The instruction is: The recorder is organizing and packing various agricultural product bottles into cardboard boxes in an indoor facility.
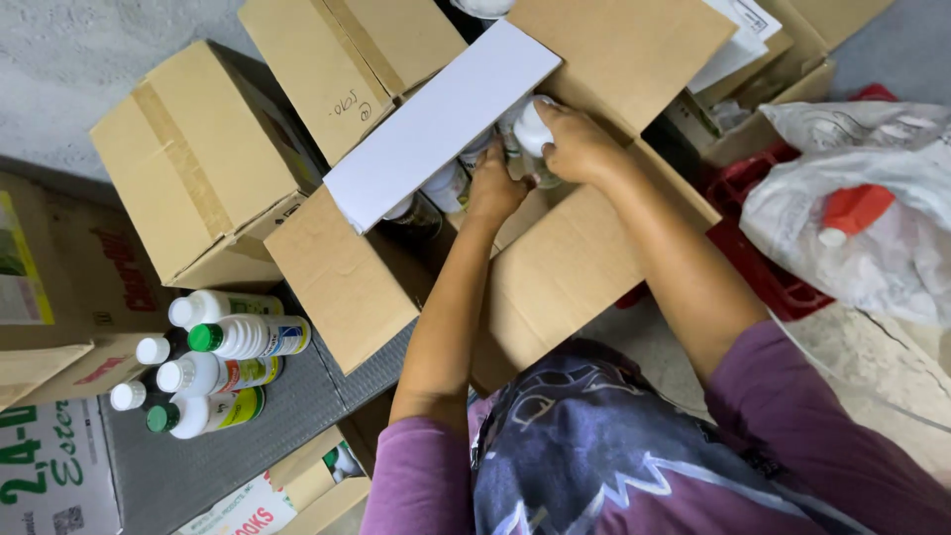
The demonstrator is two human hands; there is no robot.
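An open cardboard box (555,287) sits in front of me with its flaps spread and a white sheet of card (441,119) lying across its far side. Inside stand several white-capped bottles (446,186), partly hidden under the card. My left hand (493,188) reaches down into the box among the bottles; what its fingers hold is hidden. My right hand (575,144) is closed around a white-capped bottle (532,131) at the box's far edge.
Closed cardboard boxes (203,159) stand to the left and behind. Several white bottles with white and green caps (213,362) lie on a grey surface at lower left. A plastic bag with a red-capped container (857,213) and a red crate (763,267) are at right.
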